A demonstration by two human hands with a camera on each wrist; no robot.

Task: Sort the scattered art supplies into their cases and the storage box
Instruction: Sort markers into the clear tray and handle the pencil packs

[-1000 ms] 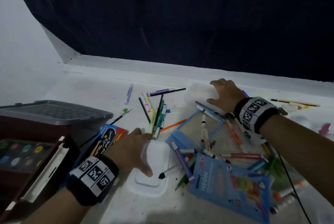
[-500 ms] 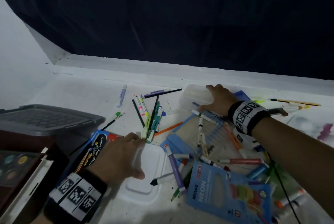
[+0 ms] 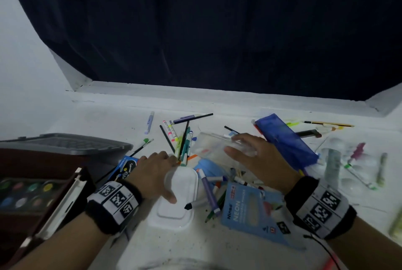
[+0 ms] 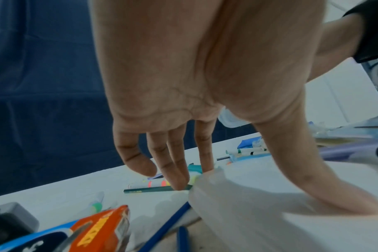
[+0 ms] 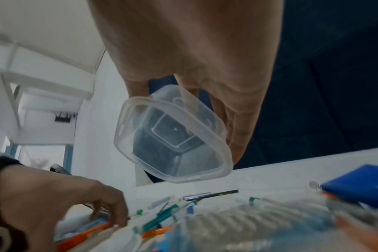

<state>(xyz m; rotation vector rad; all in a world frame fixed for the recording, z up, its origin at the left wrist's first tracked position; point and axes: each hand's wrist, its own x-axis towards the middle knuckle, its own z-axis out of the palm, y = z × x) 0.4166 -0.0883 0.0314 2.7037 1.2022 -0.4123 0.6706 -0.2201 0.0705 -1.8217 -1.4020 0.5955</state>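
My right hand [image 3: 233, 144] grips an empty clear plastic container [image 3: 214, 146] and holds it tilted above the pile of markers, its open mouth toward the right wrist camera [image 5: 173, 139]. My left hand [image 3: 169, 178] rests on the white lid [image 3: 180, 206], which lies flat on the table. The thumb lies across the lid's top, and the straight fingertips [image 4: 179, 185] touch its far edge beside a dark green pencil [image 4: 153, 189]. Loose pens and markers [image 3: 182, 141] lie scattered just beyond the lid.
A grey storage box [image 3: 65, 143] and a watercolour palette [image 3: 26, 191] sit at the left. A blue case [image 3: 287, 141] lies behind my right hand. A blue neon marker pack [image 3: 250, 213] lies near the front, and paint tubes [image 3: 332, 165] at the right.
My right hand has lifted the clear container off the table and drawn it nearer and leftward, uncovering the blue case. My left hand has stayed on the white lid.
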